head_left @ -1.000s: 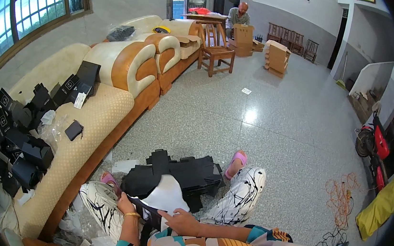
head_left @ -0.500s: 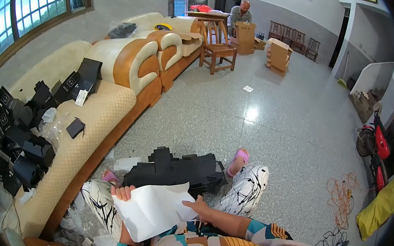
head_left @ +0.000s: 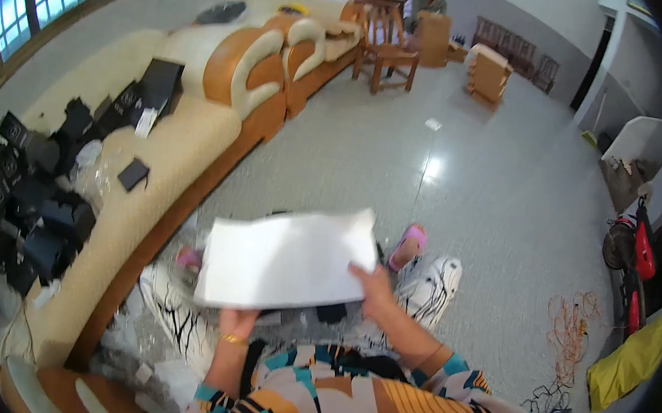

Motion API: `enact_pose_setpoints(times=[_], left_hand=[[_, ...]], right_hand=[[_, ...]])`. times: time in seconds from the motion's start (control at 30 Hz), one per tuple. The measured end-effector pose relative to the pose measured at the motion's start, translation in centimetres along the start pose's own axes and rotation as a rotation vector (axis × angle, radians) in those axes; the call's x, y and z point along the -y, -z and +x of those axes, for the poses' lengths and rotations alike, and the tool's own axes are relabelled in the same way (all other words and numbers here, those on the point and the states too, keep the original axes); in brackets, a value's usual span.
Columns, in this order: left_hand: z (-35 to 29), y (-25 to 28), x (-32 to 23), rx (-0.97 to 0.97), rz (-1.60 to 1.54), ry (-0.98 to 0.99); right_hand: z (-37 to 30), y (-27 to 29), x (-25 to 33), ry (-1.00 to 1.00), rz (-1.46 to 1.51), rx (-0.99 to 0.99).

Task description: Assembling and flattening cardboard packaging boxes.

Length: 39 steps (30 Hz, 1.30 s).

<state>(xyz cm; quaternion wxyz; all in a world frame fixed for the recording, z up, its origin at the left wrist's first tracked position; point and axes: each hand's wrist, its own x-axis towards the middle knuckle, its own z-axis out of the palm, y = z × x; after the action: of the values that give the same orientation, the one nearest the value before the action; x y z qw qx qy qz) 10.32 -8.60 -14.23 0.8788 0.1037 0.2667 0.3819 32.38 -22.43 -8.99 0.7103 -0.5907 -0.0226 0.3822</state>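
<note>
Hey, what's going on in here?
Someone is holding a white sheet above their lap: the right hand grips its right edge, and the left hand is at its lower edge, fingers hidden. Black boxes lie piled on the sofa to the left. Farther back, another person is near a cardboard box.

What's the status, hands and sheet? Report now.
Left hand at near edge of white sheet, grip unclear. Right hand gripping its right end. Sheet partly hides black piece beneath.
</note>
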Motion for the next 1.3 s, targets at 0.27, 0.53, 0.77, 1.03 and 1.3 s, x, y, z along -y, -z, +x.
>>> enact_pose_setpoints(times=[0.27, 0.53, 0.77, 1.03, 1.3], left_hand=[[-0.2, -2.2, 3.8, 0.343, 0.133, 0.177], [0.7, -0.3, 0.9, 0.017, -0.109, -0.033], [3.1, -1.4, -1.7, -0.264, -0.036, -0.188], [11.2, -10.5, -7.8, 0.007, 0.245, -0.448], [17.3, 0.2, -4.5, -0.315, 0.596, -0.088]], right_hand=[[-2.1, -1.2, 3.0, 0.419, -0.019, 0.184], [-2.5, -0.1, 2.3, 0.32, -0.153, 0.235], [1.8, 0.0, 2.3, 0.146, -0.162, -0.113], [13.2, -2.7, 8.6, 0.443, -0.377, -0.102], [21.5, 1.4, 0.3, 0.473, -0.788, -0.231]])
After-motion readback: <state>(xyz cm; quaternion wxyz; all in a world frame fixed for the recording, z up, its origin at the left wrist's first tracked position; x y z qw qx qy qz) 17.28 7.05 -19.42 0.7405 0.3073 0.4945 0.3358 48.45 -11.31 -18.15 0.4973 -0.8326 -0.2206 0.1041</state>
